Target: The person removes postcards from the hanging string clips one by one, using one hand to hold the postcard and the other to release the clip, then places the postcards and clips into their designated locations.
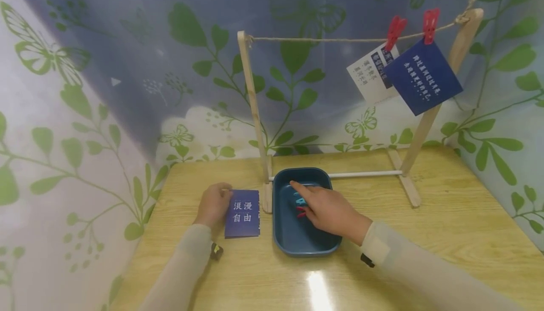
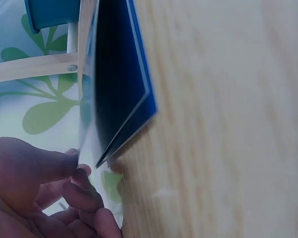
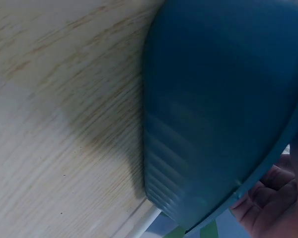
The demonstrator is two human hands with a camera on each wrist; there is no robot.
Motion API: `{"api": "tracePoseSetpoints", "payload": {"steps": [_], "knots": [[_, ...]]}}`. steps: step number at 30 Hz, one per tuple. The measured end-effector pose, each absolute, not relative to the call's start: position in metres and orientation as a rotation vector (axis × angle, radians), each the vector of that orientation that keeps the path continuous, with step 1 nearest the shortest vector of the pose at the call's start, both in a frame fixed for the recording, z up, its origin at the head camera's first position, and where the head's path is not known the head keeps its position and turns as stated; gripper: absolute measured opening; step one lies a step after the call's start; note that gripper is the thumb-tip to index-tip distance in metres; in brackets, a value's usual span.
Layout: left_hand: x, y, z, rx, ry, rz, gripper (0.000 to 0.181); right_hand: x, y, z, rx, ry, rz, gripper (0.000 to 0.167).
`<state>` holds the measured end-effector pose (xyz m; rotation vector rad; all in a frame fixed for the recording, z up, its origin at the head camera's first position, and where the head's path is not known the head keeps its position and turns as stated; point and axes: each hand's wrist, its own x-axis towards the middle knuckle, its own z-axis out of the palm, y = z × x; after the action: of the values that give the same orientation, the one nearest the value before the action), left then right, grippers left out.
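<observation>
At the left of the table, my left hand [image 1: 213,203] pinches the left edge of a blue card [image 1: 242,214] with white lettering. The left wrist view shows its thumb and finger at the corner of a lifted card, with other blue cards [image 2: 121,74] beneath. My right hand [image 1: 333,209] reaches into a dark blue plastic bin [image 1: 303,245], index finger extended. Below that finger lie light-blue clothespins [image 1: 300,201] and a red clothespin [image 1: 301,212], partly covered by the hand. In the right wrist view, the bin's wall [image 3: 213,114] hides most of the fingers.
Behind the bin stands a wooden frame [image 1: 254,103] with a white bottom rod [image 1: 365,174]. A string [image 1: 314,40] spans its top. Red clothespins [image 1: 431,26] hold a blue card [image 1: 422,77] and a white card [image 1: 373,77] at the string's right end. Leaf-patterned curtains surround the table.
</observation>
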<state>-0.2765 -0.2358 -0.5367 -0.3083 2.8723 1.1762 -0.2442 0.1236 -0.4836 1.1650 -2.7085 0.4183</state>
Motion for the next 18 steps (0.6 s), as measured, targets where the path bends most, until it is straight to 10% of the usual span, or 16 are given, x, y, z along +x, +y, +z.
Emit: {"api": "tracePoseSetpoints", "payload": {"steps": [18], "knots": [[-0.271, -0.233, -0.522, -0.354, 2.874, 1.146, 0.037, -0.243, 0.126, -0.485, 1.178, -2.709, 0.441, 0.072]]}}
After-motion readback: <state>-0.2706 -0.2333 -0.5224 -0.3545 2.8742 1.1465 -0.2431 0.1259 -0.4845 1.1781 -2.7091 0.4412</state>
